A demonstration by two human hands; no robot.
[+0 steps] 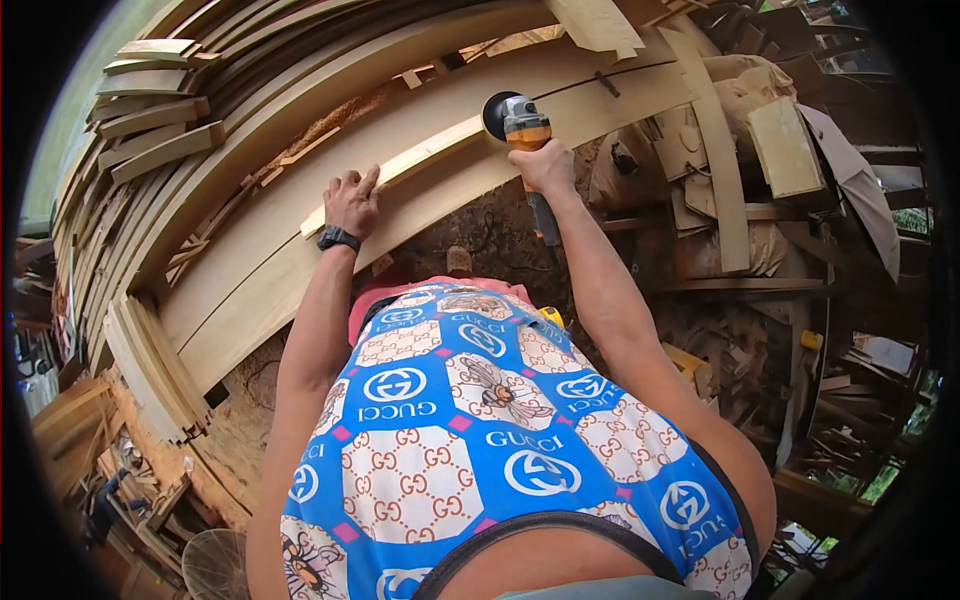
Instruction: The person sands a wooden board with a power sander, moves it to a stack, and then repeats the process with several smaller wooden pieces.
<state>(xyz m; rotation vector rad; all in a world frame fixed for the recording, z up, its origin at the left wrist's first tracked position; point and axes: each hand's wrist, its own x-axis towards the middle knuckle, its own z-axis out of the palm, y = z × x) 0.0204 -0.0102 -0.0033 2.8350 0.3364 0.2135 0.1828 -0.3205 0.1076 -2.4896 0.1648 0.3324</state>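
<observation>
My right hand (545, 166) is wrapped round the body of an orange and grey angle grinder (528, 128). The grinder's round dark disc (495, 117) is at the right end of a pale wooden strip (432, 151). Near the strip's left end, my left hand (352, 203) grips it from above with bent fingers, a dark watch on the wrist. The strip lies along wide wooden planks (250, 262), which form the work surface. What is under my left palm is hidden.
Stacked curved boards (110, 240) line the left and far side, with short offcuts (165, 150) on top. A long board (716, 150) leans at the right, beside wood pieces and a grey umbrella-like cloth (860, 190). A yellow tool part (552, 317) shows near my waist.
</observation>
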